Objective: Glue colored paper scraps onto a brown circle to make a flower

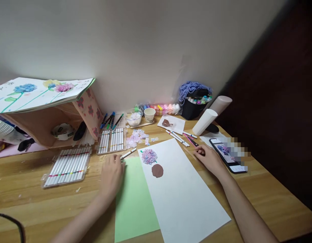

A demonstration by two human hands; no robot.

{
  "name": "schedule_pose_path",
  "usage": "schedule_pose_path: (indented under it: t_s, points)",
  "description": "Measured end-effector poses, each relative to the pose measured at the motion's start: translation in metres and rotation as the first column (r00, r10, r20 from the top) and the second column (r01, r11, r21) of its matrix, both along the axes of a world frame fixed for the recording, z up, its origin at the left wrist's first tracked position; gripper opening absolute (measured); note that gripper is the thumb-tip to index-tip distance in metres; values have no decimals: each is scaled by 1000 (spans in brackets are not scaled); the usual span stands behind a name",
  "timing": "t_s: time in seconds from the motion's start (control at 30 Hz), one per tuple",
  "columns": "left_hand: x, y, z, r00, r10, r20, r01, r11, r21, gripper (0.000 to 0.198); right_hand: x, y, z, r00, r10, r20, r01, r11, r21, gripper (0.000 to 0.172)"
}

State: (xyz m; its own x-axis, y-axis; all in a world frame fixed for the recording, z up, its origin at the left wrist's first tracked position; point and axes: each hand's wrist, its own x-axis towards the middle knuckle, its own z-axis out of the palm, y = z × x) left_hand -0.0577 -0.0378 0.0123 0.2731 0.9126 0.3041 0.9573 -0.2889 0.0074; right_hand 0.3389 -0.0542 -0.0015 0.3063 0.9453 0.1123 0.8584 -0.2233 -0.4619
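Observation:
My left hand [112,173] lies with its fingers stretched forward at the green paper's [135,202] upper left corner. Its fingertips are against the near end of a white marker [128,154]. My right hand [208,157] is curled beside the white sheet [181,189], its fingers pinched at a thin tan stick [187,152]. Just beyond those fingers lies a dark tool with pink handles [190,139]. On the white sheet are a round cluster of pink and lilac paper bits [149,156] and a flat brown disc [157,170].
Left of my hands stand marker cases [67,167] and a floral box [88,113] topped with flower pictures [44,91]. Behind are paper scraps [138,136], a paper cup [149,114] and a black pen holder [192,109]. A phone [225,153] lies beyond my right wrist, near two tubes [205,122].

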Motion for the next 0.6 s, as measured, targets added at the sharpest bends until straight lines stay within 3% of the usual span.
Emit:
schedule_pose_path:
  t_s: [0.1, 0.23, 0.4, 0.6]
  points:
    - [-11, 17, 5, 999, 53, -13, -52, 998, 24, 25, 0, -2, -2, 997, 55, 59, -51, 996, -74, 19]
    - [11, 36, 0, 992, -41, 116, 42, 999, -6, 23, -4, -6, -9, 977, 124, 171, -116, 992, -57, 15]
    - [49, 59, -8, 981, 85, 172, -81, 996, -27, 23, -7, -7, -25, 930, 166, 327, -170, 985, -17, 13]
    - [49, 67, -15, 947, 149, 285, -141, 989, -49, 15, -9, -9, -28, 915, 151, 374, -162, 987, -3, 15]
